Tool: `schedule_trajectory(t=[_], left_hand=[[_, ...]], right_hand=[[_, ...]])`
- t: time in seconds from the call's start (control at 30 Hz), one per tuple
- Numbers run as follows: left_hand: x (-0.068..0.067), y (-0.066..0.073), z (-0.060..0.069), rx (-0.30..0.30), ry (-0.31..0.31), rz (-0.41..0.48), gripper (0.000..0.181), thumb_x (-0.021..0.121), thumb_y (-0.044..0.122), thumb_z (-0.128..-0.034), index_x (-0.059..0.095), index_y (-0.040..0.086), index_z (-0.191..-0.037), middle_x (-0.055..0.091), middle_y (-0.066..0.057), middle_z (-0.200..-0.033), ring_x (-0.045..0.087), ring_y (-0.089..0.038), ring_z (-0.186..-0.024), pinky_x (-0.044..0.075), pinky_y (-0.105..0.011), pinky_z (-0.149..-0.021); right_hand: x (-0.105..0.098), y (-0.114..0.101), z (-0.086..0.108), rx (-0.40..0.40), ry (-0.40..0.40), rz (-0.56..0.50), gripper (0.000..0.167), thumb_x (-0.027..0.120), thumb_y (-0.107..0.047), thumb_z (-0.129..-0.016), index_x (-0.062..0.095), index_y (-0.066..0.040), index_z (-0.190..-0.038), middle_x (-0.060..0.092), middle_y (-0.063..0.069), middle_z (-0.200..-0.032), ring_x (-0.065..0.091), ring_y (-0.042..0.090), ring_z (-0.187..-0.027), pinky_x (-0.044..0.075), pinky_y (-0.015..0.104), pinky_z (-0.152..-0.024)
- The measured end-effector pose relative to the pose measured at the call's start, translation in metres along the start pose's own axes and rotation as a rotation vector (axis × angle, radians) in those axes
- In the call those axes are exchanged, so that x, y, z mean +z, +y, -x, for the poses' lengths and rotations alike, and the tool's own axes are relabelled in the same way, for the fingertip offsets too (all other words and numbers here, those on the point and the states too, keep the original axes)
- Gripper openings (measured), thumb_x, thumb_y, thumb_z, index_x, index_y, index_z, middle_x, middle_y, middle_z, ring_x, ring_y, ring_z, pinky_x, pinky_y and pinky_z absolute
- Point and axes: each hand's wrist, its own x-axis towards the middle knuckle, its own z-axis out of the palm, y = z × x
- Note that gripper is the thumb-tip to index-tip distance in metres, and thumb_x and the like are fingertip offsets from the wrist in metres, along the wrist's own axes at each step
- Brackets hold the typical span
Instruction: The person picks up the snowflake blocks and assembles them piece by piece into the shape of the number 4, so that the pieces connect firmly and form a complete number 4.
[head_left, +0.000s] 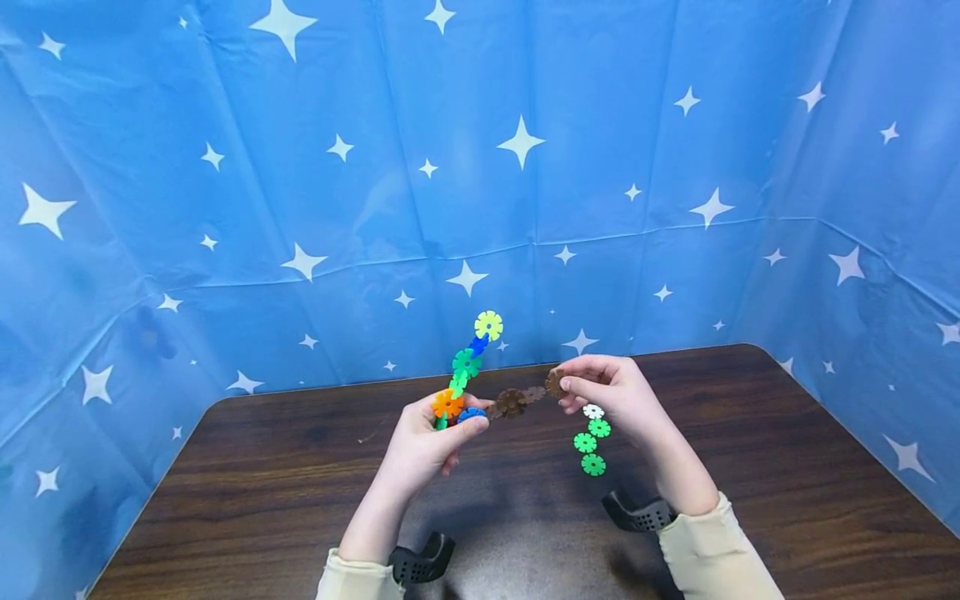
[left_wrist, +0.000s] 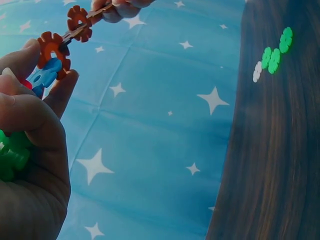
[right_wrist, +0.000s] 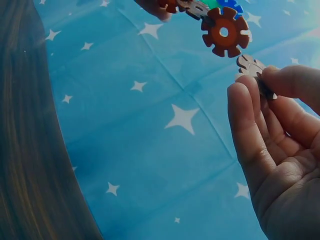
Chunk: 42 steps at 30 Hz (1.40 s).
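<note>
My left hand [head_left: 416,446] grips a chain of slotted plastic flower discs around an orange disc [head_left: 447,404] and a blue disc [head_left: 472,413]. From there green and dark blue discs rise to a yellow disc [head_left: 489,325] on top. Brown discs [head_left: 512,403] branch off toward the right. Between thumb and fingers, my right hand [head_left: 621,398] pinches a brown disc [right_wrist: 250,66] at the far end of that branch. Whether this disc is slotted into its neighbour [right_wrist: 225,32] or merely close to it, I cannot tell.
On the dark wood table [head_left: 300,475], near the right hand, lie a white disc [head_left: 593,412] and several green discs [head_left: 593,464]. A blue curtain with white stars [head_left: 480,192] hangs behind the table and along its sides. Black bands [head_left: 422,560] circle both wrists.
</note>
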Motion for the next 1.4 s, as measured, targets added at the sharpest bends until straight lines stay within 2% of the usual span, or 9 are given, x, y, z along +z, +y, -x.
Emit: schedule_trajectory(t=[0.3, 0.43, 0.57, 0.77, 0.9, 1.23, 1.4], left_hand=[[0.0007, 0.0001, 0.0002, 0.002, 0.001, -0.016, 0.027, 0.078, 0.032, -0.0832, 0.072, 0.017, -0.105, 0.047, -0.01, -0.06, 0.041, -0.019, -0.039, 0.038, -0.025, -0.038], [0.0009, -0.0003, -0.0001, 0.003, 0.001, -0.015, 0.027, 0.077, 0.031, -0.0836, 0.072, 0.016, -0.105, 0.049, -0.011, -0.062, 0.041, -0.018, -0.039, 0.038, -0.025, -0.038], [0.0008, -0.0002, -0.0005, 0.002, 0.004, -0.017, 0.027, 0.077, 0.03, -0.0841, 0.071, 0.014, -0.105, 0.052, -0.01, -0.063, 0.042, -0.018, -0.039, 0.039, -0.026, -0.038], [-0.0004, 0.0009, 0.0004, -0.004, 0.013, -0.022, 0.025, 0.077, 0.027, -0.0847, 0.07, 0.012, -0.104, 0.061, -0.011, -0.076, 0.041, -0.017, -0.04, 0.039, -0.026, -0.039], [-0.0009, 0.0017, 0.0016, -0.012, 0.014, -0.025, 0.027, 0.077, 0.026, -0.0847, 0.07, 0.01, -0.105, 0.058, -0.015, -0.076, 0.041, -0.017, -0.04, 0.039, -0.026, -0.039], [0.0018, -0.0013, -0.0009, -0.009, -0.016, -0.01, 0.028, 0.077, 0.028, -0.0842, 0.071, 0.011, -0.105, 0.054, -0.01, -0.067, 0.041, -0.016, -0.04, 0.04, -0.025, -0.039], [0.0028, -0.0035, -0.0022, -0.014, -0.031, -0.001, 0.029, 0.077, 0.028, -0.0842, 0.071, 0.009, -0.105, 0.057, -0.01, -0.068, 0.045, -0.017, -0.041, 0.043, -0.026, -0.04]], right_hand=[[0.0041, -0.0022, 0.0006, -0.01, -0.017, 0.003, 0.026, 0.063, 0.003, -0.089, 0.061, 0.018, -0.11, 0.07, 0.004, -0.084, 0.068, 0.016, -0.066, 0.057, 0.041, -0.066], [0.0057, -0.0025, 0.0009, -0.02, -0.031, 0.028, 0.025, 0.064, 0.002, -0.089, 0.062, 0.017, -0.109, 0.07, 0.008, -0.084, 0.068, 0.016, -0.066, 0.057, 0.043, -0.067], [0.0071, -0.0029, 0.0015, -0.03, -0.037, 0.036, 0.023, 0.064, 0.003, -0.089, 0.062, 0.017, -0.108, 0.07, 0.013, -0.084, 0.068, 0.016, -0.066, 0.057, 0.039, -0.066], [0.0091, -0.0025, 0.0017, -0.049, -0.065, 0.02, 0.021, 0.063, 0.004, -0.089, 0.063, 0.018, -0.105, 0.07, 0.009, -0.083, 0.069, 0.015, -0.065, 0.058, 0.036, -0.066], [0.009, -0.0017, 0.0016, -0.051, -0.077, 0.013, 0.02, 0.063, 0.005, -0.089, 0.064, 0.018, -0.104, 0.07, 0.008, -0.085, 0.069, 0.015, -0.066, 0.058, 0.037, -0.066], [0.0086, -0.0036, 0.0017, -0.011, -0.078, 0.006, 0.023, 0.061, 0.002, -0.091, 0.061, 0.017, -0.108, 0.069, 0.012, -0.086, 0.068, 0.016, -0.067, 0.058, 0.036, -0.066], [0.0106, -0.003, 0.0021, 0.053, -0.155, -0.022, 0.025, 0.052, -0.001, -0.095, 0.058, 0.014, -0.115, 0.064, 0.014, -0.091, 0.066, 0.019, -0.07, 0.058, 0.039, -0.063]])
